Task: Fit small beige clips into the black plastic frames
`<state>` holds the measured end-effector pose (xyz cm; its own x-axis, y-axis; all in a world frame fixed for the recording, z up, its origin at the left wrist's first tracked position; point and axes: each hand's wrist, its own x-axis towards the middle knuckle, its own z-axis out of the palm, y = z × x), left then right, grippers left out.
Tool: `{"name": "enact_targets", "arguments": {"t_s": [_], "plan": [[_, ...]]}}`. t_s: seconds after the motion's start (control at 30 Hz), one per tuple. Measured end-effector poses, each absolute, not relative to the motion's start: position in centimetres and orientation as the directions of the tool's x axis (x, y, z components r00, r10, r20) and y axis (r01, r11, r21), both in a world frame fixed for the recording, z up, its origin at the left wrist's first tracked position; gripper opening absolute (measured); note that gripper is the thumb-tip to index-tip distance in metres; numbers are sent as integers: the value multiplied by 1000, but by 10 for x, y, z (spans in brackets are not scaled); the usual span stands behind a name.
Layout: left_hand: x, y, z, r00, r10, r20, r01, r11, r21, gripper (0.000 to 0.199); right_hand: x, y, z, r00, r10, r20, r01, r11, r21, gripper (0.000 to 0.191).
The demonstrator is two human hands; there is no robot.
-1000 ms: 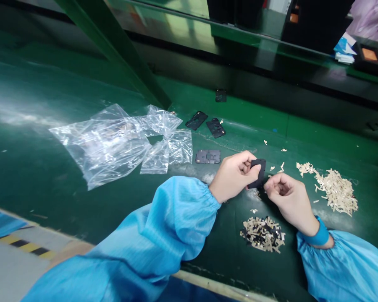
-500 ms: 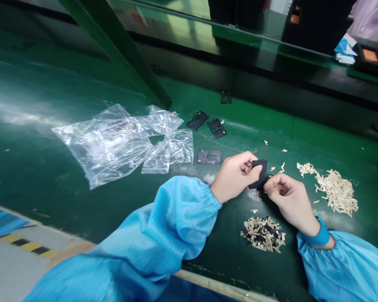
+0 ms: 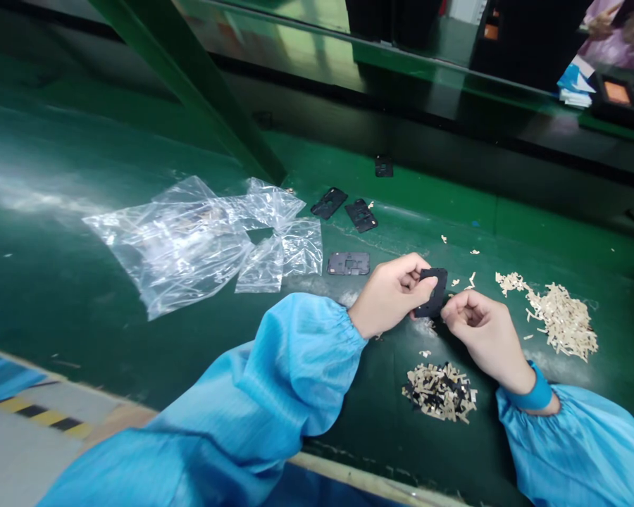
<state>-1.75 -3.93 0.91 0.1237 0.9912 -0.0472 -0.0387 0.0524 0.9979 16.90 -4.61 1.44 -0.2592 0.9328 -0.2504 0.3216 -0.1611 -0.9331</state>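
Clamping the black plate [image 3: 438,294] right of centre, the left hand [image 3: 388,294] could slip if the pinched-together right hand [image 3: 483,332] tugs.

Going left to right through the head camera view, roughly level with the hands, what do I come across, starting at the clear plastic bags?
Clear plastic bags, grey plate lying flat, left hand, dark plate it holds, right hand, pile of pale pieces.
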Motion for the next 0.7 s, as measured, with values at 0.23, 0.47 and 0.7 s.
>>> {"name": "enact_targets", "arguments": {"t_s": [0.23,0.47,0.7], "plan": [[-18,-38,11,142,987,-70,-106,85,991,20,170,-46,13,-268,929,-253,313,-164,-935,15],[-18,-37,9,152,985,-77,-160,102,982,26,170,-45,15,-301,919,-255,278,-172,-945,18],[-18,-37,5,141,986,-87,-204,115,972,31,172,-44,21,-347,899,-269,215,-203,-955,27]]}}
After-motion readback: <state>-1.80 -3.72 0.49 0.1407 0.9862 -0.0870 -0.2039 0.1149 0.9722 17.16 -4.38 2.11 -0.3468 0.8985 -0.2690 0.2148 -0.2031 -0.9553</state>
